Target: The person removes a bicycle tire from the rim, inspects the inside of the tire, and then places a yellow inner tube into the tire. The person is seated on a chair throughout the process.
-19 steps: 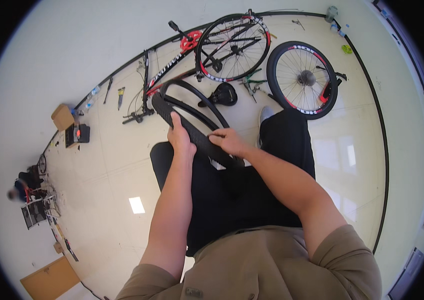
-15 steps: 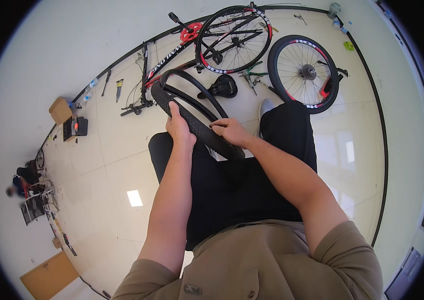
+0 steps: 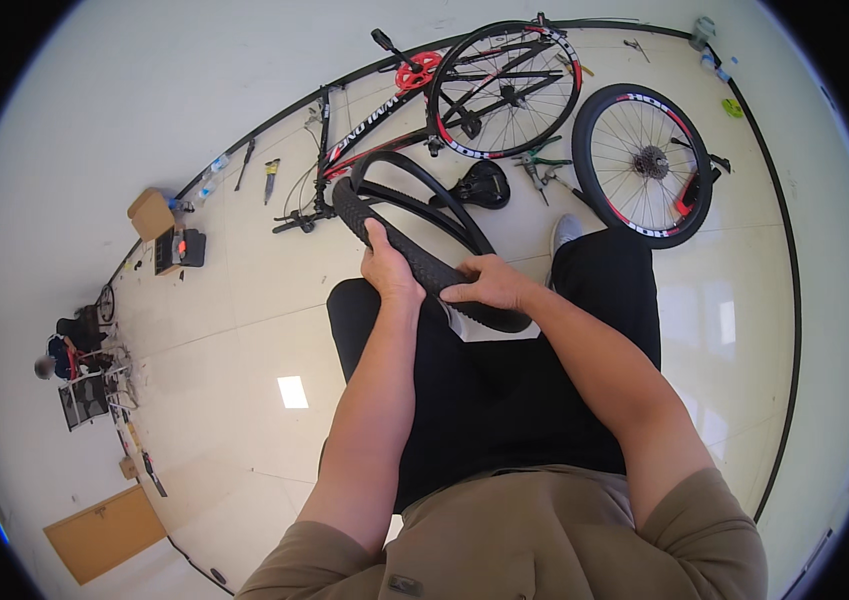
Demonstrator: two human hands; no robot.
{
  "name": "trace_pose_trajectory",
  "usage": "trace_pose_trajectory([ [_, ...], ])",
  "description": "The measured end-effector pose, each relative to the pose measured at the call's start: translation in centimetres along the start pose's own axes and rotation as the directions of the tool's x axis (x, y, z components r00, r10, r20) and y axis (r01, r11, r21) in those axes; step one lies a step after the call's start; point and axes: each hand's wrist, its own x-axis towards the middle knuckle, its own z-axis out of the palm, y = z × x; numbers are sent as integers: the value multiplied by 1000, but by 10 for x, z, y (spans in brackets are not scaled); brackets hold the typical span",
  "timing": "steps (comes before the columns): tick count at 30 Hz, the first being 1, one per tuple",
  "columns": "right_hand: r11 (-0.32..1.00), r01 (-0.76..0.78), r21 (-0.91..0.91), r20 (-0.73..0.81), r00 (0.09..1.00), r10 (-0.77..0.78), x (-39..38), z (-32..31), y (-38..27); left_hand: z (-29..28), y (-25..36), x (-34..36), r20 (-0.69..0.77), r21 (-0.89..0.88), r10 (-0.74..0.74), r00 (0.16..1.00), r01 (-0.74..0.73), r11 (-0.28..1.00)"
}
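A black bicycle tyre [image 3: 426, 268] is held in front of me between my knees, off any rim, its loop twisted into folds toward the far side. My left hand [image 3: 387, 268] grips the tread from the near left, thumb pointing up along it. Farther right along the same stretch, my right hand [image 3: 489, 281] is wrapped over the tyre with the thumb pressed on the tread. Its other fingers are partly hidden behind the tyre. Beyond the tyre lies a black saddle [image 3: 482, 185].
A red and black bicycle frame [image 3: 376, 142] lies at the far wall, with a spoked wheel [image 3: 464, 140] over it. Another wheel with a cassette [image 3: 699, 165] is at right, by green-handled pliers [image 3: 541, 165]. A toolbox [image 3: 179, 251] stands left; a person [image 3: 62, 357] is far left.
My right hand has shifted from the tyre's inner edge onto its tread, thumb now across it. The left hand keeps its grip. The whole view has moved slightly.
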Motion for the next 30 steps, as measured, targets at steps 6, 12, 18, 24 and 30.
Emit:
trace_pose_trajectory([
  [6, 998, 18, -66, -58, 998, -22, 4, 0, 2, 10, 4, -6, -74, 75, 1, 997, 5, 997],
  [12, 986, -13, -168, -96, 995, -3, 11, 3, 3, 8, 2, 0, -73, 82, -23, 997, 29, 996],
  [18, 994, 17, -106, -143, 989, -32, 13, 3, 10, 8, 0, 6, -67, 84, -53, 996, 59, 995],
  [24, 993, 13, -120, -125, 992, -28, 19, 6, 16, 6, -3, 14, -16, 126, -100, 995, 101, 987],
  [30, 997, -2, -82, -65, 998, -3, 20, 3, 18, 7, -2, 14, 32, 105, -143, 989, 138, 985],
])
